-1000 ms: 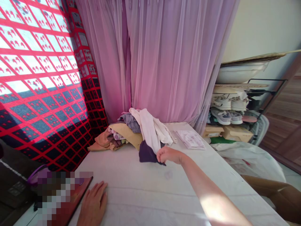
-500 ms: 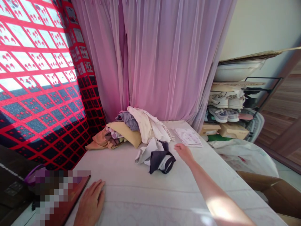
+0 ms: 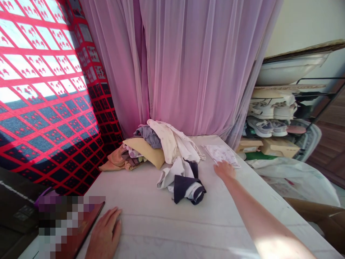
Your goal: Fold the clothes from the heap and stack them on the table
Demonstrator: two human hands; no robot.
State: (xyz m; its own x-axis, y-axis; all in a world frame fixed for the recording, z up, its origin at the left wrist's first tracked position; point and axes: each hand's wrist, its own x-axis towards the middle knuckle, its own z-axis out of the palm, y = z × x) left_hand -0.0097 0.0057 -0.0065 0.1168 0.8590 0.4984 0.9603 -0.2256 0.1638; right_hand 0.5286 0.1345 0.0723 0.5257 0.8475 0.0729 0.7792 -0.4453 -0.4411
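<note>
Right grip (image 3: 225, 169) released, palm down and fingers spread — fingertips on or just over the lower edge of a small stack of printed paper (image 3: 222, 154), though hard to be sure from this angle. Left grip (image 3: 104, 232) open as well, lying flat on the near part of the table (image 3: 172, 230), just beside a dark red board (image 3: 81, 230) partly hidden by blur. Nothing clenched in either.

Between the two, nearer the right grip, a loose bundle of clothes (image 3: 184, 183): dark and white pieces twisted together, resting on the table, just in front of a bigger heap of clothes (image 3: 148, 147) at the far end, below a pink sheer curtain (image 3: 183, 64).

By the look of it, light, soft and limp, with nothing fragile — likely to slump or pull apart if pinched by one corner. Best taken around the thick rolled middle, with fingers slid under the folds. The paper, thin and light, probably easier to lift from an edge than to pick at from above.

Off to the right, beyond the table, a white plastic bag (image 3: 292, 181), cardboard boxes (image 3: 279, 147) and a rack of shoes (image 3: 271, 118).
</note>
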